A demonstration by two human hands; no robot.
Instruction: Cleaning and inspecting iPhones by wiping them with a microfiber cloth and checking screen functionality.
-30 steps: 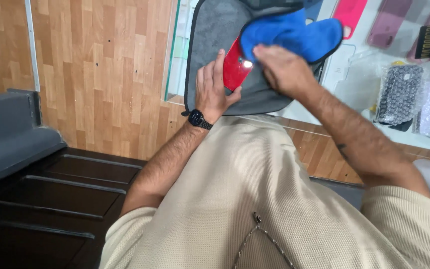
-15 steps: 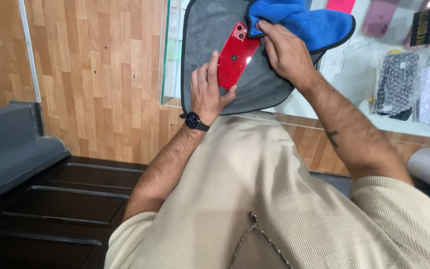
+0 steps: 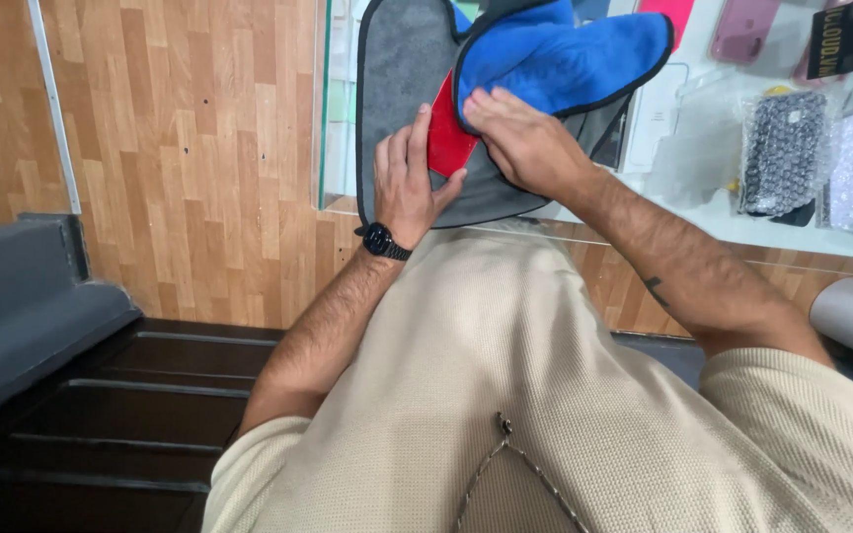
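Red phone (image 3: 443, 138) sits near the top centre of the view, mostly covered, only a red strip showing between the two hands. It lies on a grey mat (image 3: 402, 69) with a dark edge, spread over the glass counter (image 3: 742, 222). At the phone's 7 o'clock the left hand (image 3: 409, 183) cups its lower edge, fingers pointing up along its left side and thumb pressed at its bottom corner, loosely curled around it. At the phone's 3 o'clock the right hand (image 3: 523, 143) lies flat, fingers stretched out and pressing on a blue cloth (image 3: 565, 59) that folds over the phone's upper part; the cloth fans out toward 1 o'clock. A black wristwatch (image 3: 384, 241) wraps the left wrist.

Further out at 3 o'clock, two bagged sparkly phone cases (image 3: 821, 158) rest on the counter, with pink cases (image 3: 742, 30) at 2 o'clock. Wood-panel wall (image 3: 190, 148) fills 9 o'clock. Down at 6 o'clock, the person's beige knitted shirt (image 3: 505, 395).
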